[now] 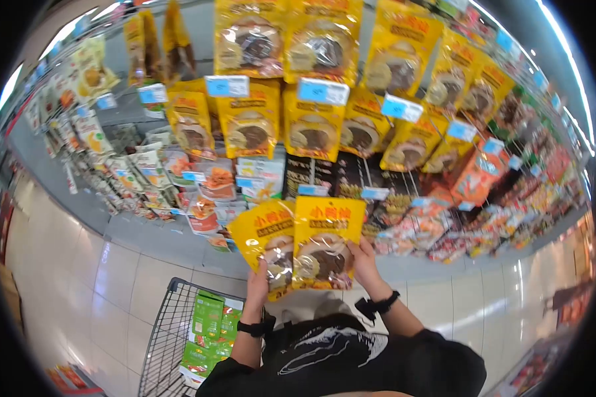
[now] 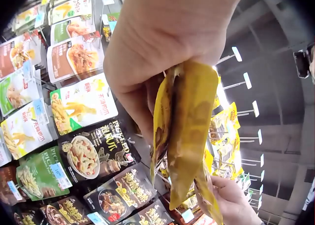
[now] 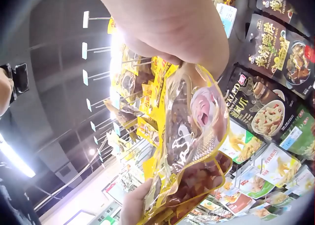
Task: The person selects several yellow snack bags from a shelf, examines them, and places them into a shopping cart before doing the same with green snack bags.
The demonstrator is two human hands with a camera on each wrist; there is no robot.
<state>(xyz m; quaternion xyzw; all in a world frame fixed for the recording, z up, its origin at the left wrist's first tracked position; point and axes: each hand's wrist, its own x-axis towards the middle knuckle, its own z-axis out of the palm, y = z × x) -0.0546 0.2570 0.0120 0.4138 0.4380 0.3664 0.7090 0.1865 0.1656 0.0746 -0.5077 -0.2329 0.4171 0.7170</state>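
Observation:
In the head view my left hand (image 1: 257, 286) grips a yellow snack bag (image 1: 261, 228) by its lower left side; the bag tilts left. My right hand (image 1: 366, 266) pinches a second yellow snack bag (image 1: 329, 221) at its right edge, upright and overlapping the first. Both printed fronts, with a clear window over dark contents, face me. From the left wrist, the left hand (image 2: 162, 43) has its fingers partly hidden behind the bag's yellow edge (image 2: 194, 116). In the right wrist view, the right hand (image 3: 172, 25) holds the bag's side above its clear window (image 3: 179, 131).
Similar yellow bags (image 1: 248, 126) hang on hooks in front, with blue-and-white price tags (image 1: 323, 91). Black packets (image 1: 304, 175) hang below them, and other snack packets (image 1: 215, 182) to the left. A wire shopping cart (image 1: 160, 331) at lower left holds green packages (image 1: 207, 314).

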